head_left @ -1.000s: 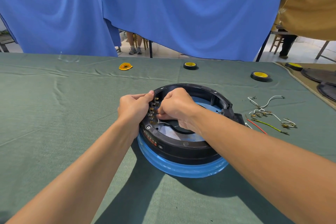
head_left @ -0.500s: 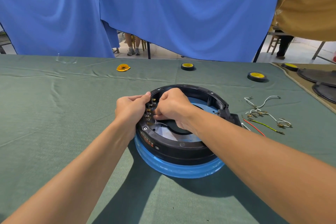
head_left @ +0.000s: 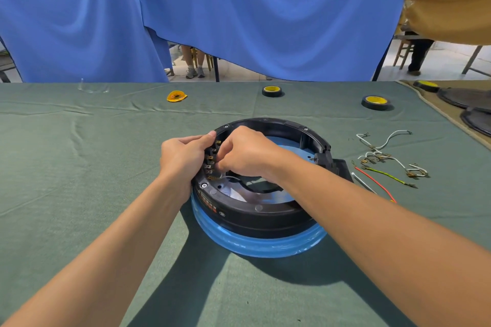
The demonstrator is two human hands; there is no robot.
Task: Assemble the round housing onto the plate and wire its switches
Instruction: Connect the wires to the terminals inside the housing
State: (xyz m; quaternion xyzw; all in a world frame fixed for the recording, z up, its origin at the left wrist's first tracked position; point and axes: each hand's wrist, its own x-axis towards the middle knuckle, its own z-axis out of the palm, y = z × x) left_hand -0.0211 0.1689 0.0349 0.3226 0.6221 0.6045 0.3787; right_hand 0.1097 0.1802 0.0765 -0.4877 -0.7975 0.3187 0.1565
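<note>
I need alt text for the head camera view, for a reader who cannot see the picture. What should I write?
A person's left hand grips the rim of a black round housing seated on a blue plate, while the right hand pinches a white wire at its brass switch terminals. Loose wires lie on the green cloth at the right.

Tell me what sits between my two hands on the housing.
In the head view, the row of brass terminals on the housing wall sits between the left hand, gripping the rim, and the right hand, pinching a wire at them.
</note>
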